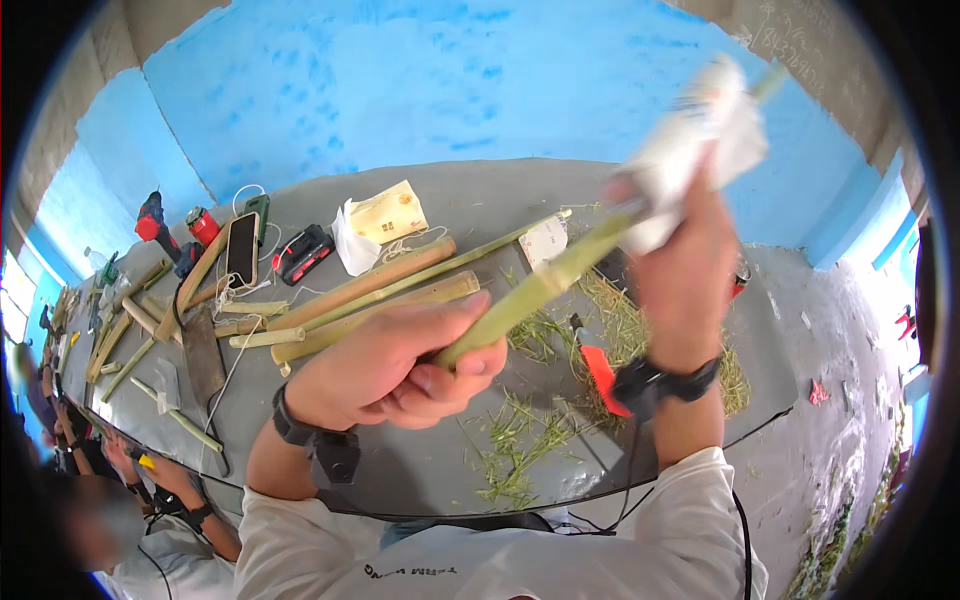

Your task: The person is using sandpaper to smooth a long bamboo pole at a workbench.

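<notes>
A green bamboo pole (pixel 560 275) slants up to the right above the table. My left hand (pixel 405 365) is closed around its lower end. Farther up, my right hand (pixel 690 255) grips a crumpled white wrapping (pixel 690 150), cloth or paper, that lies against the pole. Motion blurs this hand and the wrapping, and a dark edge shows at the wrapping's lower end; what is inside stays hidden. Under the pole, green bamboo shavings (pixel 520 440) are scattered. An orange-handled tool (pixel 600 378) lies among them, near my right wrist.
The grey table (pixel 400 465) holds several bamboo lengths (pixel 370 285), a cleaver-like blade (pixel 203 355), a phone (pixel 242 248), a battery pack (pixel 303 254), a red can (pixel 202 225) and a red-black drill (pixel 160 225). A co-worker's hands (pixel 160 475) are at the lower left.
</notes>
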Demonstrator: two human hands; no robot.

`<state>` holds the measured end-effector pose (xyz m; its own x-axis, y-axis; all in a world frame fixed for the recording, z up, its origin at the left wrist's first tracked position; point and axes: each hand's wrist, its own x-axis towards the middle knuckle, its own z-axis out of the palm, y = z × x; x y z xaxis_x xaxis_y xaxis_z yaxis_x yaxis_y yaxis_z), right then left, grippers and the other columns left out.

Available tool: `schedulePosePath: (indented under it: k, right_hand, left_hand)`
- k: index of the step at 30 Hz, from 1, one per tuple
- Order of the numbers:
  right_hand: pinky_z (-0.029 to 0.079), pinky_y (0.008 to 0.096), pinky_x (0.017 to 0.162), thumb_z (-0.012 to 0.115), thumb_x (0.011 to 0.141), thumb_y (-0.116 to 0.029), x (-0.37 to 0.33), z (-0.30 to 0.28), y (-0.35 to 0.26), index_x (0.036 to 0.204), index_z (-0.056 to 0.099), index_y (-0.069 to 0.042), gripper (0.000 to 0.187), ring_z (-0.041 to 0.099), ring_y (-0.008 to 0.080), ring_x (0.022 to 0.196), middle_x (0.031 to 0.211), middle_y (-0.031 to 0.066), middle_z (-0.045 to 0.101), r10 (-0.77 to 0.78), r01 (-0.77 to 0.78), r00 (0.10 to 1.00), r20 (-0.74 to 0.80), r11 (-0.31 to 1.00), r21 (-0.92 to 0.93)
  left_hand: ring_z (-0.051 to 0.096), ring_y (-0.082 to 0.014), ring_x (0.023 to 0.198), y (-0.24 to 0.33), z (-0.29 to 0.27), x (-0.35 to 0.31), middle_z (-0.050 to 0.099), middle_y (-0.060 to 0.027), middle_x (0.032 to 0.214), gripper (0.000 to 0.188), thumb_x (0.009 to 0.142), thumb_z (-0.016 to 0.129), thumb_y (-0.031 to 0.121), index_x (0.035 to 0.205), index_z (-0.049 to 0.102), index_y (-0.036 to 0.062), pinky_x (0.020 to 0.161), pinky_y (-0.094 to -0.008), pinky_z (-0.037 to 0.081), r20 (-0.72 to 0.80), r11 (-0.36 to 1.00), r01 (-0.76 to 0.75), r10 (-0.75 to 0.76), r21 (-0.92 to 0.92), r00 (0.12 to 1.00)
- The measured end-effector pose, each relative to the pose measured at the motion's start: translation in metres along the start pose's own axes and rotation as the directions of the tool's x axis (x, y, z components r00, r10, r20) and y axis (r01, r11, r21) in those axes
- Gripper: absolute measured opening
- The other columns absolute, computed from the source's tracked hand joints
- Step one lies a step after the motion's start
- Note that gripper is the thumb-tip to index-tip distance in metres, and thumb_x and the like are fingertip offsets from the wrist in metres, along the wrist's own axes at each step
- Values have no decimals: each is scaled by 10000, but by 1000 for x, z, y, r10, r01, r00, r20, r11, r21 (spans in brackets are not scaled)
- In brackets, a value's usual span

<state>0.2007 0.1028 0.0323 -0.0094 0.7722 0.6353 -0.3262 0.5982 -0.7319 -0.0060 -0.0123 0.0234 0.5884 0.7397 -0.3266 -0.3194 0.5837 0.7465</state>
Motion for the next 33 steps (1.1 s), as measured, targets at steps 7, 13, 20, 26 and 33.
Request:
schedulePosePath:
  k: [7,13,20,26,33]
  right_hand:
    - [468,311,894,403,1044,-314,-34,46,-10,1320,420,60,465,590,187,1019,1115,109,602,301,-299,953,22,930,216]
    - [472,314,915,410,1046,-284,3,-10,-7,1351,396,77,473,614,224,993,1097,142,614,204,-190,979,22,863,468]
    - [483,329,912,423,1041,-308,-14,17,-4,1313,419,84,477,616,203,1002,1053,125,620,266,-256,963,38,867,427]
    - [480,334,898,410,1047,-287,-13,-2,-12,1257,458,58,406,622,183,990,1027,97,633,80,-22,991,106,888,-459]
    - [451,360,964,449,1035,-282,1,-11,-5,1253,462,60,406,602,183,1014,1057,97,639,207,-225,974,97,945,238]
  left_hand:
    - [181,-20,434,-9,19,-4,277,75,569,496,1033,309,503,813,480,93,376,-214,142,-231,948,-92,168,305,958]
    - [230,-20,466,-3,28,-16,339,59,596,503,1024,334,517,865,504,71,413,-202,174,-294,831,-67,269,552,917]
    - [453,-96,565,-10,21,-15,479,3,654,491,1048,312,445,833,518,54,537,-262,392,-251,533,-106,553,840,794]
    - [432,-99,570,-18,26,-11,461,8,652,489,1055,299,426,833,526,54,558,-260,391,-181,366,-105,665,925,724]
    - [307,-32,513,-5,18,-17,400,47,627,516,1027,350,500,878,554,50,451,-198,244,-329,691,-84,442,718,834]
